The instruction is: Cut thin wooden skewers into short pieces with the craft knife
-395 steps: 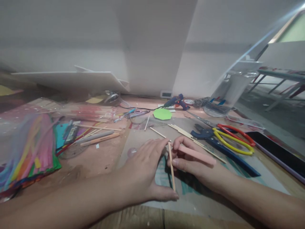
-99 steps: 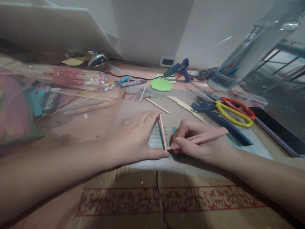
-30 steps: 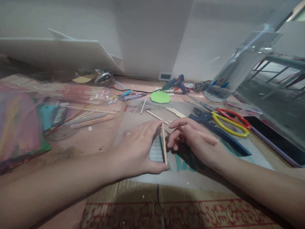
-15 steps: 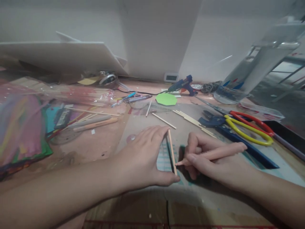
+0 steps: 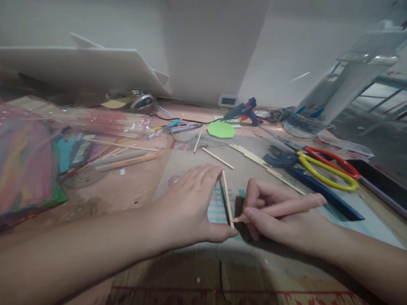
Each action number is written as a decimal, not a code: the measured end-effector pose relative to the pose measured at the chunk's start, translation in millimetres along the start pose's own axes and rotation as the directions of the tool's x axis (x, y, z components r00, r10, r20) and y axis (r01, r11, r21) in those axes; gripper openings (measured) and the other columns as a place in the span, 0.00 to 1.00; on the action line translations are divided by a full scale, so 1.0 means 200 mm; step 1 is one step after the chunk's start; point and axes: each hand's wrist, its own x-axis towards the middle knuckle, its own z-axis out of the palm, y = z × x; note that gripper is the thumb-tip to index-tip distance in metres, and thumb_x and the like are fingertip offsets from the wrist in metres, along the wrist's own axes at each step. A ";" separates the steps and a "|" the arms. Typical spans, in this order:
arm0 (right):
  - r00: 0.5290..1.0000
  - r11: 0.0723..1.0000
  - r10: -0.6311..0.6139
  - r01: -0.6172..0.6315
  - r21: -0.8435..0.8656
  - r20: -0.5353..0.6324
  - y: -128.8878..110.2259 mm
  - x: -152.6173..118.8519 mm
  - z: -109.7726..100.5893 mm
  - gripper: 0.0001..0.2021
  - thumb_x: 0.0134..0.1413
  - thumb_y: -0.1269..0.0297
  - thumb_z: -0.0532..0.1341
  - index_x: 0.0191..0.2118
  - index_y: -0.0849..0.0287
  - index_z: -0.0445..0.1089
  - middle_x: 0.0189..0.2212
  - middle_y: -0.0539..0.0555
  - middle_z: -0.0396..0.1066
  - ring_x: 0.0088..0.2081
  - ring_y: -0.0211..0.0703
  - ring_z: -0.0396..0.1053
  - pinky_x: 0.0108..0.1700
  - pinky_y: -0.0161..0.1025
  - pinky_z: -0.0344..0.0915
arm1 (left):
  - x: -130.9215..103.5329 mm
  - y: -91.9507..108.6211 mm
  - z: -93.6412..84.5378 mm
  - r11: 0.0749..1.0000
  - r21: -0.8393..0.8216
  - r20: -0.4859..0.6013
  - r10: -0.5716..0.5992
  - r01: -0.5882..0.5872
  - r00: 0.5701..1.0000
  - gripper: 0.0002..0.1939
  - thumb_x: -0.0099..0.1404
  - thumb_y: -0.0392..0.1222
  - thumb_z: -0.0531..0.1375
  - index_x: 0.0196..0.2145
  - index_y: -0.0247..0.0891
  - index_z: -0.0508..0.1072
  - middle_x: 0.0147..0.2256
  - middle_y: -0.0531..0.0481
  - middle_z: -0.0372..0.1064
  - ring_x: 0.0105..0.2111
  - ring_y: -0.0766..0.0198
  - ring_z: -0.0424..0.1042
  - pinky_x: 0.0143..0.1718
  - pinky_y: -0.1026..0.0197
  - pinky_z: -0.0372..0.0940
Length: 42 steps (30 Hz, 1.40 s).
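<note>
Between the thumb and fingertips of my left hand (image 5: 193, 203) a short wooden stick (image 5: 227, 197) is held by its two ends, slightly off the work mat (image 5: 178, 169). My right hand (image 5: 273, 212) is closed round a pinkish pen (image 5: 292, 206), whose tip meets the stick near its lower end. Under the stick, a teal-lined pattern (image 5: 218, 207) shows on the mat. Beyond my hands lie a loose stick (image 5: 218, 158) and a row of several pale sticks (image 5: 254, 157).
Red-and-yellow-handled scissors (image 5: 327, 180) overlap dark blue pliers (image 5: 324, 195) at right, beside a dark phone-like object (image 5: 381, 182). A glue gun (image 5: 243, 111), green octagon (image 5: 221, 129) and clear jug (image 5: 327, 97) stand behind. Plastic-wrapped sticks (image 5: 104, 120) and a colourful bag (image 5: 25, 165) occupy the left.
The view has shifted slightly, so things sit a little higher and further left. Both hands keep their grips, and the pen tip remains near the stick's lower end.
</note>
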 end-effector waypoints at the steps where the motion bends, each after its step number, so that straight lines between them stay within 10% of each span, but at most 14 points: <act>1: 1.000 1.000 -0.004 0.004 -0.003 0.016 0.00 0.00 0.00 0.10 0.55 0.63 0.63 0.27 0.55 0.61 0.18 0.50 0.71 0.19 0.36 0.63 0.20 0.30 0.53 | 0.00 0.00 0.00 1.000 0.004 -0.001 -0.005 0.005 1.000 0.48 0.52 0.62 0.69 0.64 0.40 0.58 0.64 0.34 0.61 0.63 0.35 0.62 0.56 0.32 0.65; 42: 0.995 0.996 -0.085 0.085 0.002 0.049 0.01 -0.01 -0.02 0.08 0.57 0.65 0.61 0.28 0.55 0.62 0.18 0.49 0.70 0.20 0.37 0.64 0.21 0.31 0.56 | 0.00 -0.01 0.00 0.998 0.037 -0.012 0.048 -0.048 0.999 0.49 0.54 0.62 0.69 0.64 0.34 0.57 0.64 0.31 0.61 0.63 0.37 0.62 0.59 0.38 0.65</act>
